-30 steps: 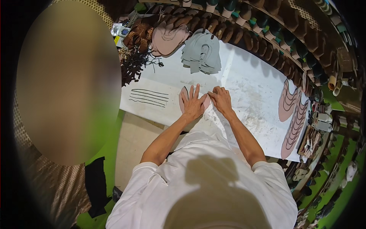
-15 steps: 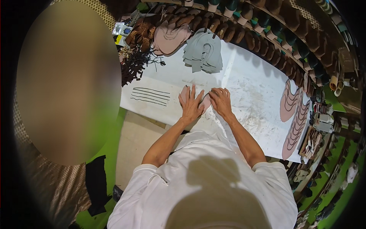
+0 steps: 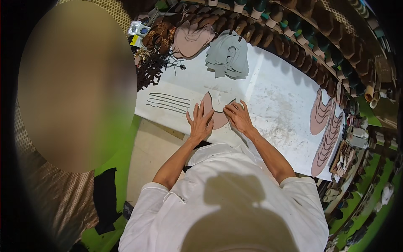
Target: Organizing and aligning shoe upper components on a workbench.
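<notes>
A pink shoe-upper piece (image 3: 219,121) with a curved, dark-edged notch lies on the white worktable in front of me. My left hand (image 3: 200,122) rests on its left part, fingers spread and flat, holding nothing. At the right end of the notch, the bent fingers of my right hand (image 3: 239,117) press together on the dark edging strip (image 3: 218,112). What sits right under those fingertips is hidden. Left of my hands, several thin dark strips (image 3: 169,103) are laid out in rows.
Beyond my hands is a stack of grey-green cut pieces (image 3: 227,56). A pink pile (image 3: 192,40) and a dark tangle of small parts (image 3: 150,71) are at the far left. Overlapping pink pieces (image 3: 327,140) line the right edge. Shoes (image 3: 289,52) crowd the racks behind.
My left hand has shifted left and toward me, uncovering more of the pink piece and its dark-edged notch. The right hand has moved slightly nearer, its fingers now bunched on the edging.
</notes>
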The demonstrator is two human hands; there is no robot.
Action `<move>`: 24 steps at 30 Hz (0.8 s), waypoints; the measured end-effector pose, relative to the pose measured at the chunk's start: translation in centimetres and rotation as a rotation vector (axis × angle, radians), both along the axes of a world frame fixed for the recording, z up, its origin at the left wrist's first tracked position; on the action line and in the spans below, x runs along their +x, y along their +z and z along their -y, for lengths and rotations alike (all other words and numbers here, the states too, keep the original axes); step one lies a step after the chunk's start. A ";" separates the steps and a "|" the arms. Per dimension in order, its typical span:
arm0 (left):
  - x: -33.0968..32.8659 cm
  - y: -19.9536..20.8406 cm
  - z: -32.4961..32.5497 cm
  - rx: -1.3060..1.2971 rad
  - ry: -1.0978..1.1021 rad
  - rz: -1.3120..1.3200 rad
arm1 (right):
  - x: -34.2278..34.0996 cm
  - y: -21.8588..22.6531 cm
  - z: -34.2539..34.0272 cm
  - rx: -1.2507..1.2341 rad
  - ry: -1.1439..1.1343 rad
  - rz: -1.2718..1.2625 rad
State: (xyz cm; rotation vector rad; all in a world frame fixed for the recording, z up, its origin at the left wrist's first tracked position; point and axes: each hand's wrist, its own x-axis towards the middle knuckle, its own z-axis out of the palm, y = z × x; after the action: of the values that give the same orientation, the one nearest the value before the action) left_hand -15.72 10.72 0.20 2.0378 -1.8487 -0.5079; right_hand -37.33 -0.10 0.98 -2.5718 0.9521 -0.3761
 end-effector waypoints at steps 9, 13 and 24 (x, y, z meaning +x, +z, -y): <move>-2.0 -0.2 1.0 0.026 -0.080 0.003 | -0.5 -0.4 0.3 0.095 -0.217 0.185; -2.8 0.1 1.3 0.063 -0.066 -0.057 | -0.3 0.2 0.2 0.085 -0.249 0.209; -3.4 -0.2 1.3 0.083 -0.091 -0.020 | 0.1 -0.1 0.1 0.062 -0.155 0.158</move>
State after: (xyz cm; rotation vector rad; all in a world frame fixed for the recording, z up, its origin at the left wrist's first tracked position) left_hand -19.09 9.41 0.00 2.0001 -1.9457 -0.6369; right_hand -37.24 -0.25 0.84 -2.3799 1.0900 -0.5736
